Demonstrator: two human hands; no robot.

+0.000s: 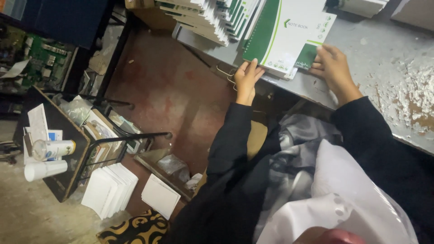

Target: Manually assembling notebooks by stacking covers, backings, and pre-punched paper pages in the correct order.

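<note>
my left hand [246, 77] and right hand [331, 66] grip notebook stack [282, 38] flanks at counter [375, 54] front edge; open floor [172, 99] left.

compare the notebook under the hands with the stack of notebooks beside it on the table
The notebook lies alone with its green and white cover in full view, while the stack of notebooks is fanned out so only its edges show. The left hand and right hand grip the single notebook at its near corners; no hand touches the stack. Both rest on the grey table and share the same green and white colours.
</note>
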